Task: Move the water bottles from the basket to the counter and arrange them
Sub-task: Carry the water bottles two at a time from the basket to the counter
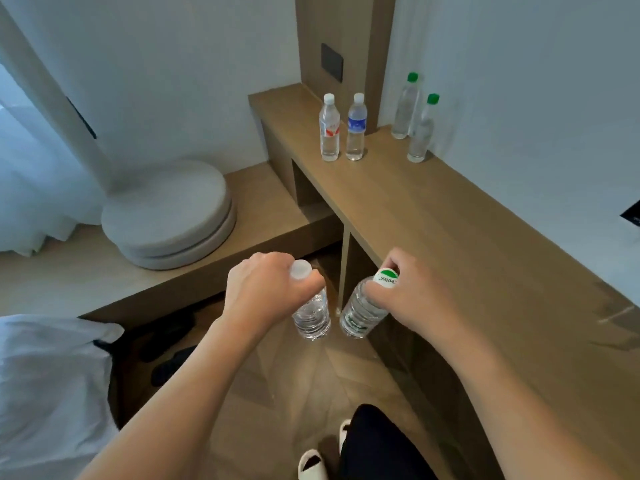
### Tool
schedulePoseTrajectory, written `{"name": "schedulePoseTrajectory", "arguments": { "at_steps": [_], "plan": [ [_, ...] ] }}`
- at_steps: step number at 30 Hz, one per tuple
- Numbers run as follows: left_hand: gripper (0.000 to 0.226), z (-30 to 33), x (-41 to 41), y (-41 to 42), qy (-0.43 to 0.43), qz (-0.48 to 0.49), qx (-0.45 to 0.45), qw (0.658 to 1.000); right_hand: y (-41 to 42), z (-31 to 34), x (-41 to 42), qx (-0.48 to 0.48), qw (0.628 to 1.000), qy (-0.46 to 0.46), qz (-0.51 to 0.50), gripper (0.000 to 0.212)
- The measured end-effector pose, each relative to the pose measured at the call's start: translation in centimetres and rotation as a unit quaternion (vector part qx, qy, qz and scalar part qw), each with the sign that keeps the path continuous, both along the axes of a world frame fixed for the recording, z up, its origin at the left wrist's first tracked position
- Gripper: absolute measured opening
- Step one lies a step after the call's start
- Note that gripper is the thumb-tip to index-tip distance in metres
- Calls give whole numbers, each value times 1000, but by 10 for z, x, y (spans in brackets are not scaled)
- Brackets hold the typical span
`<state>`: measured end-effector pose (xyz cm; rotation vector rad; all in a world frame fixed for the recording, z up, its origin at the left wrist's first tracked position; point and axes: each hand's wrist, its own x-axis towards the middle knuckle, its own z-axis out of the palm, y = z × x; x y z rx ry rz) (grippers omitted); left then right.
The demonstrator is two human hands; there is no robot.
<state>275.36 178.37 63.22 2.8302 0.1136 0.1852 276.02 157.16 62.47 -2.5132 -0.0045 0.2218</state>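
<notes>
The left hand (pixel 263 285) pinches a white-capped water bottle (pixel 311 315) by its neck. The right hand (pixel 401 296) grips a green-labelled bottle (pixel 362 315) the same way. Both bottles hang over the floor, just off the counter (pixel 450 230) edge. Four bottles already stand at the counter's far end. The basket is out of view. Risk: a neck-only hold may let a bottle swing, strike the counter edge, or slip.
</notes>
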Motion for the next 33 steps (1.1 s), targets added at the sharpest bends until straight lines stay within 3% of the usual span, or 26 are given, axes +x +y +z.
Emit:
{"name": "schedulePoseTrajectory", "arguments": {
  "at_steps": [19, 33],
  "plan": [
    [52, 2, 393, 10, 24, -85, 11, 996, 4, -14, 359, 13, 992, 17, -125, 27],
    [46, -61, 578, -33, 99, -252, 22, 962, -7, -52, 498, -77, 969, 79, -219, 22]
  ]
}}
